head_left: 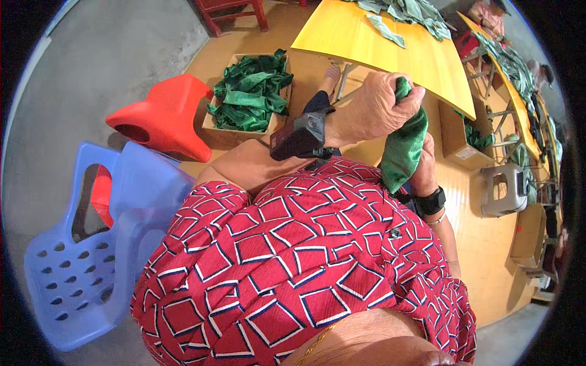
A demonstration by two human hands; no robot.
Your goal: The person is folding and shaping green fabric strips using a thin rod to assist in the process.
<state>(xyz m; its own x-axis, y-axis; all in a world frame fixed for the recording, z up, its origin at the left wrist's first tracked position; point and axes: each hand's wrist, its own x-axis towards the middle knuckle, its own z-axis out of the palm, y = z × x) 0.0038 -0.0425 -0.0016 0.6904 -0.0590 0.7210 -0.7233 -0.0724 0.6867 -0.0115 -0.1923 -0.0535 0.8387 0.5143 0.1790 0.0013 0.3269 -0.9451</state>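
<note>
Left hand (381, 107) is raised in front of the chest, fingers curled shut around the top end of a green cloth piece (404, 146). Grip is closed on the cloth, thumb side toward the camera. The cloth hangs down from that fist, over the red patterned shirt (293, 262). Right hand (424, 168) sits just behind and below the cloth, touching its lower part; its fingers are hidden by the fabric, so can't tell whether that grip is closed. Both wrists carry a black strapped device: a bulky one on the left (300, 137), a flatter band on the right (432, 201).

Far left of the hands: a cardboard box (235, 134) on the floor, full of folded green cloth pieces (251, 91). Left of it, a red plastic stool (166, 116) on its side; near left, a blue plastic chair (91, 256). Far side: a yellow bench (390, 55) with more green cloth (409, 12) piled at its far end.
</note>
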